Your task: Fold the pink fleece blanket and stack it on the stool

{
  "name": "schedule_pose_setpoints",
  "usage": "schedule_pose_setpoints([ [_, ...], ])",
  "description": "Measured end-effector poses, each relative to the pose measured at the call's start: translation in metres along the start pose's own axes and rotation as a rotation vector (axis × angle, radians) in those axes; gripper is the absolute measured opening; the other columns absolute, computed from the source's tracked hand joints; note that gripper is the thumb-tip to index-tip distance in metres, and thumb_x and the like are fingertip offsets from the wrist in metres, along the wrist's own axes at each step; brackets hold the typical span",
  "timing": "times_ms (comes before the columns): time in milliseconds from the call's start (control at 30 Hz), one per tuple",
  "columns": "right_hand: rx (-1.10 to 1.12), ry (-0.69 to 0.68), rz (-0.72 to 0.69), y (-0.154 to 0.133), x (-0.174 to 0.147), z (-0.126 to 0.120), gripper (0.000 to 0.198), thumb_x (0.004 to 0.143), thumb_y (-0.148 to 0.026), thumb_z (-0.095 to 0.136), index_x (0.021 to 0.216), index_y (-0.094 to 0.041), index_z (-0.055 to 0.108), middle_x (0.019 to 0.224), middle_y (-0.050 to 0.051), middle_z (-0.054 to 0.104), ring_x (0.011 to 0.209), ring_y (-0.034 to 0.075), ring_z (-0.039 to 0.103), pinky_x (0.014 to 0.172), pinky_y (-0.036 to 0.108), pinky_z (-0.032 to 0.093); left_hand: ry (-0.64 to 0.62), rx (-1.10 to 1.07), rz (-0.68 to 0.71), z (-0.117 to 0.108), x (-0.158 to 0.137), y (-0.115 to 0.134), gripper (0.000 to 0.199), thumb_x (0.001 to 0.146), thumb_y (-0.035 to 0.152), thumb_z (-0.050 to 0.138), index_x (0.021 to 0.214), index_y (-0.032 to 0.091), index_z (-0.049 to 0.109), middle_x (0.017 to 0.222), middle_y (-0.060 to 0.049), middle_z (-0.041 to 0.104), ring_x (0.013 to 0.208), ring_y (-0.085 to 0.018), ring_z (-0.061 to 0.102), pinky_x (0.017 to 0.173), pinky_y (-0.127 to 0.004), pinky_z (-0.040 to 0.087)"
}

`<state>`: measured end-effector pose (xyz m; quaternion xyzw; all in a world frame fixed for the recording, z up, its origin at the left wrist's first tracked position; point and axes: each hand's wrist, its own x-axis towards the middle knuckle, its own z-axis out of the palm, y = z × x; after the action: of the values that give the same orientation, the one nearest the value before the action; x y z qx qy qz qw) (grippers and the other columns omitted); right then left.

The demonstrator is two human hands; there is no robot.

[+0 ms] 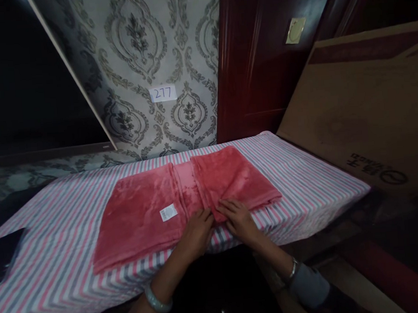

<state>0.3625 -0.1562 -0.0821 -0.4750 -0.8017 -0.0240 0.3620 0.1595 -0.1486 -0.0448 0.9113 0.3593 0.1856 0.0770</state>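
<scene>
A coral-red plush cloth (138,218) lies spread on the striped table cover, its left and right sides folded inward. Between the two folded sides a narrow strip of paler cloth shows. On the left fold is a small white label (168,212). My left hand (197,233) has its fingers curled on the cloth's near edge, at the middle strip. Close beside it, my right hand (240,221) grips the near inner corner of the right fold. Part of the fingertips of both hands is hidden by the cloth.
The striped cover (66,223) drapes over the table's near edge. A dark phone-like object (4,254) lies at the far left. Behind stand a large dark screen (28,83) and patterned wall with a "277" paper (163,93). A big cardboard box (366,107) leans at right.
</scene>
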Motion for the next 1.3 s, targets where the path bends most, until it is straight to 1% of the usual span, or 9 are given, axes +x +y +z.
schedule_pose_setpoints([
  [267,-0.012,-0.028,0.05,-0.008,0.008,-0.015,0.04,0.084,-0.017,0.057,0.123,-0.02,0.065,0.126,0.012,0.063,0.115,0.028,0.053,0.097,0.048,0.045,-0.041,-0.189,-0.018,-0.019,0.006,0.001,0.032,0.082,0.009,0.056,0.11,0.021,0.066,0.118,-0.008,0.066,0.111,-0.024,0.06,0.098,-0.04,0.047],
  [400,-0.019,-0.09,0.027,-0.012,0.009,-0.01,0.04,0.085,-0.019,0.058,0.125,-0.02,0.064,0.128,0.011,0.063,0.118,0.029,0.052,0.096,0.048,0.045,-0.031,-0.379,-0.083,-0.023,0.014,-0.009,0.02,0.083,0.011,0.052,0.092,0.019,0.069,0.098,-0.005,0.072,0.094,-0.02,0.064,0.088,-0.033,0.048],
  [533,-0.033,-0.143,0.041,-0.013,0.002,-0.004,0.045,0.086,-0.021,0.058,0.13,-0.02,0.06,0.131,0.011,0.062,0.119,0.029,0.052,0.097,0.048,0.043,-0.089,-0.498,-0.228,-0.034,0.041,-0.029,0.016,0.084,0.018,0.053,0.076,0.017,0.067,0.076,-0.001,0.069,0.075,-0.016,0.063,0.072,-0.025,0.047],
  [633,-0.037,-0.127,0.037,-0.013,-0.001,-0.001,0.045,0.086,-0.023,0.06,0.13,-0.019,0.06,0.131,0.013,0.062,0.119,0.03,0.052,0.096,0.048,0.043,0.003,-0.498,-0.486,-0.042,0.081,-0.054,0.012,0.08,0.017,0.058,0.072,0.016,0.067,0.072,0.001,0.068,0.074,-0.015,0.063,0.07,-0.022,0.047],
  [733,-0.035,-0.106,0.051,-0.014,-0.001,0.002,0.045,0.085,-0.024,0.06,0.13,-0.019,0.061,0.13,0.013,0.063,0.118,0.031,0.053,0.096,0.049,0.043,0.113,-0.448,-0.68,-0.043,0.126,-0.086,0.015,0.082,0.02,0.057,0.09,0.014,0.068,0.075,-0.002,0.069,0.07,-0.016,0.065,0.064,-0.023,0.049],
  [867,-0.035,-0.105,0.08,-0.016,-0.003,0.006,0.048,0.085,-0.024,0.059,0.133,-0.023,0.058,0.132,0.012,0.061,0.119,0.031,0.052,0.098,0.051,0.041,0.182,-0.4,-0.873,-0.037,0.175,-0.123,0.046,0.085,0.032,0.057,0.124,0.008,0.055,0.084,-0.011,0.072,0.062,-0.021,0.067,0.056,-0.029,0.05],
  [967,-0.019,-0.097,0.084,-0.016,-0.003,0.008,0.049,0.085,-0.024,0.059,0.133,-0.025,0.057,0.133,0.011,0.06,0.119,0.03,0.052,0.097,0.05,0.042,0.223,-0.361,-0.921,-0.03,0.198,-0.137,0.06,0.082,0.035,0.061,0.134,0.008,0.047,0.099,-0.017,0.072,0.077,-0.025,0.071,0.064,-0.031,0.053],
  [1100,-0.009,-0.059,0.09,-0.015,-0.002,0.009,0.043,0.089,-0.026,0.058,0.132,-0.027,0.058,0.131,0.009,0.062,0.117,0.029,0.053,0.096,0.049,0.043,0.29,-0.301,-0.851,-0.02,0.215,-0.141,0.062,0.076,0.021,0.067,0.135,0.019,0.048,0.119,-0.012,0.068,0.108,-0.023,0.065,0.085,-0.028,0.05],
  [1300,-0.014,-0.037,0.09,-0.013,0.0,0.007,0.039,0.092,-0.031,0.058,0.131,-0.029,0.058,0.132,0.006,0.062,0.116,0.027,0.053,0.095,0.047,0.043,0.39,-0.234,-0.869,-0.012,0.218,-0.147,0.049,0.08,0.009,0.053,0.129,0.016,0.053,0.127,-0.018,0.061,0.116,-0.026,0.06,0.095,-0.034,0.046],
])
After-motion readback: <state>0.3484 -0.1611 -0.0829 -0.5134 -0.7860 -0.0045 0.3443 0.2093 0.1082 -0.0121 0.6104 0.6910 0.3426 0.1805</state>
